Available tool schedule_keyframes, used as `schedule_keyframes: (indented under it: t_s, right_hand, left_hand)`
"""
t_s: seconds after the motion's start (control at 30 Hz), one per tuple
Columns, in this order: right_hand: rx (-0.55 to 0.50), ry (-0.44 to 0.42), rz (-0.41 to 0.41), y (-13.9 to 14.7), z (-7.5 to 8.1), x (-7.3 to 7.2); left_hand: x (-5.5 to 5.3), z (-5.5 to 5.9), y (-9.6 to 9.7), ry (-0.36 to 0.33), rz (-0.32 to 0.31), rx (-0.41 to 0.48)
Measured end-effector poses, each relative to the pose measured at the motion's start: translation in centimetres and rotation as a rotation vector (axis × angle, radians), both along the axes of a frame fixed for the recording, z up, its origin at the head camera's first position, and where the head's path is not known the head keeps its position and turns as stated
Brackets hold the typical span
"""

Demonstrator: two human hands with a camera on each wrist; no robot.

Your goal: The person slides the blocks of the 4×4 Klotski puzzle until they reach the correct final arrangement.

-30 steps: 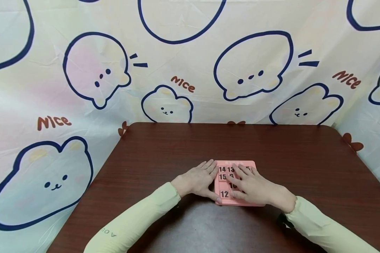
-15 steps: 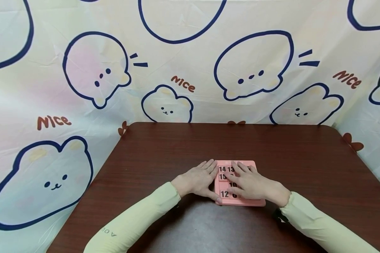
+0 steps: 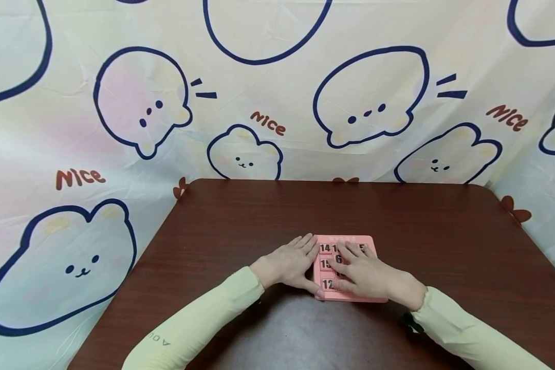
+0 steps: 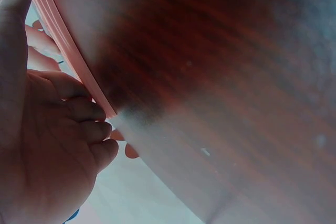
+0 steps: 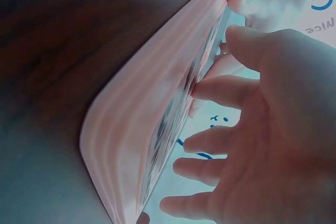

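Note:
A pink number slide puzzle [image 3: 335,297] lies flat on the dark wooden table, with black numbers on its tiles. My left hand [image 3: 288,262] rests at its left edge, straight fingers along the upper side and thumb at the near left corner. Over the tiles spreads my right hand [image 3: 369,273], its index fingertip right at the tile 15 [image 3: 325,264]. That tile stands between the tile 14 [image 3: 325,248] and the tile 12 [image 3: 327,284], with bare pink gaps around it. The right hand hides most tiles on the right. In the right wrist view its fingers [image 5: 207,140] are spread apart.
The brown table [image 3: 240,210] extends around the puzzle on all sides. Behind it and along both sides hangs a pale cloth [image 3: 300,92] printed with cartoon bears. Light green sleeves [image 3: 203,318] cover both forearms.
The tile 15 has slid toward the near side, away from the tile 14. My right hand shifted left, then slightly nearer to me with the tile. The left hand stays in place.

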State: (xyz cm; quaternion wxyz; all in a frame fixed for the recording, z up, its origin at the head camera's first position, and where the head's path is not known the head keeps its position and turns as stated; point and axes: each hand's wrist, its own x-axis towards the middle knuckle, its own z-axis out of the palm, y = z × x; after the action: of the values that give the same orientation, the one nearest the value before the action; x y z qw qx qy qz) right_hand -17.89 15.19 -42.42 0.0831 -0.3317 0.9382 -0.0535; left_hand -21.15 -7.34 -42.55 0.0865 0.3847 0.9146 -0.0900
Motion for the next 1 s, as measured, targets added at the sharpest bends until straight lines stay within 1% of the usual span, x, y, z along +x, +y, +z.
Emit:
schedule_keyframes:
  t_s: [0.4, 0.53, 0.67, 0.83, 1.0]
  right_hand:
    - [0.003, 0.040, 0.036, 0.2, 0.1, 1.4]
    - [0.003, 0.035, 0.046, 0.2, 0.3, 1.6]
    - [-0.005, 0.024, 0.045, 0.4, 0.7, 1.2]
    - [-0.017, -0.006, 0.007, 0.8, 1.3, 0.1]
    - [-0.023, -0.044, -0.018, 0.8, 1.4, -1.0]
  left_hand:
    - [0.1, 0.0, 0.0, 0.008, -0.005, 0.010]
    - [0.1, 0.0, 0.0, 0.010, -0.008, 0.011]
    - [0.1, -0.1, -0.1, 0.008, -0.004, 0.013]
    - [0.0, -0.2, -0.1, 0.002, -0.001, 0.014]
    - [0.0, -0.2, -0.1, -0.010, 0.007, 0.010]
